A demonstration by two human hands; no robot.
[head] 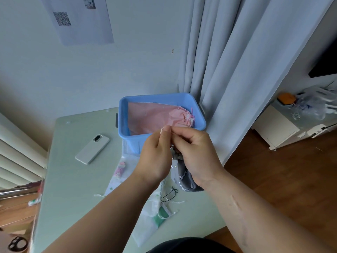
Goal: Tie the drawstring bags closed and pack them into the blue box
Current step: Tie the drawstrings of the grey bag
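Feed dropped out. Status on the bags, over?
Left hand, right hand pinch cord above grey bag. Pink bag lies in blue box. White bags wait on table. Phone off left, not blocking.

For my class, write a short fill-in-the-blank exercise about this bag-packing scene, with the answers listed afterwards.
The packed bag in the blue box is ___.
The left hand and right hand pinch at the neck of the ___ patterned bag.
The phone lies on the table, to the ___ of the box.
Answers: pink; grey; left.
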